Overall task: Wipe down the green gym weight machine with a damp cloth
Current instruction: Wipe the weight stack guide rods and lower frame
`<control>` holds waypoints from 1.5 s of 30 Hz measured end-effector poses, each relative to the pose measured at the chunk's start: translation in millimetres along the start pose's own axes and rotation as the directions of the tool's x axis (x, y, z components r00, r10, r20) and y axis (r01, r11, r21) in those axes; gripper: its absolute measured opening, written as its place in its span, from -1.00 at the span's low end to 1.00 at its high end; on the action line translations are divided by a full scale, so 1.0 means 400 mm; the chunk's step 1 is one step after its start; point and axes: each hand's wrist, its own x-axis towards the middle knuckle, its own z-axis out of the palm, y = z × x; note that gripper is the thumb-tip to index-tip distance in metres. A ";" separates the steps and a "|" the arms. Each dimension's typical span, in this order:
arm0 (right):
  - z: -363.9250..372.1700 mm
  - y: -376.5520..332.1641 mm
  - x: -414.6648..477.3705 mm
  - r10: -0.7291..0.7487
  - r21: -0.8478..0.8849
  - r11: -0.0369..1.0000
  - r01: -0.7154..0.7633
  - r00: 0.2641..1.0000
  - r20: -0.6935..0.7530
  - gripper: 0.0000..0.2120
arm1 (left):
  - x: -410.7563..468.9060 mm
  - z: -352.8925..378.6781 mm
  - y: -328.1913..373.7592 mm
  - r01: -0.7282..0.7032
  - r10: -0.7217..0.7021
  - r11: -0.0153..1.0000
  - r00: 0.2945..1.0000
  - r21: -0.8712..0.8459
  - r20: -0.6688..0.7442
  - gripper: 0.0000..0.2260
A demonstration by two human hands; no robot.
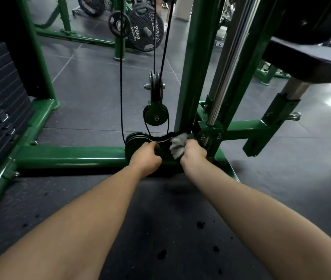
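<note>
The green weight machine (69, 156) spreads around both my hands, its base bar running left from my grip. Its low pulley bracket (138, 141) sits under my left hand (146, 158), fingers curled on its edge, I think. My right hand (193, 152) clutches the crumpled grey cloth (177, 143) against the upright's foot.

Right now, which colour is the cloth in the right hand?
Grey, the cloth bunched in the right hand; head view shows it.
</note>
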 end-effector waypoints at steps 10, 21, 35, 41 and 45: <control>-0.068 -0.036 -0.017 -0.250 -0.172 0.950 0.260 0.965 0.079 -0.93 | 0.011 0.049 0.092 -0.082 0.081 0.993 0.997 -0.090 -0.012 -0.63; -0.153 -0.026 0.087 -0.765 -0.500 -0.065 0.863 0.279 0.581 -0.66 | -0.011 0.066 0.111 -0.012 0.009 0.982 1.000 -0.190 -0.020 -0.62; -0.006 0.373 0.057 -0.153 -0.132 -0.413 0.901 0.074 0.985 -0.58 | -0.174 -0.087 -0.282 0.369 -0.425 0.871 0.897 0.325 0.120 -0.42; 0.087 0.427 0.149 0.087 0.023 -0.643 0.766 0.043 0.995 -0.62 | -0.230 -0.203 -0.447 0.474 -0.583 0.758 0.800 0.447 0.141 -0.16; 0.128 0.484 0.159 0.088 0.073 -0.614 0.786 -0.023 0.996 -0.56 | -0.269 -0.235 -0.518 0.512 -0.621 0.716 0.778 0.474 0.097 -0.06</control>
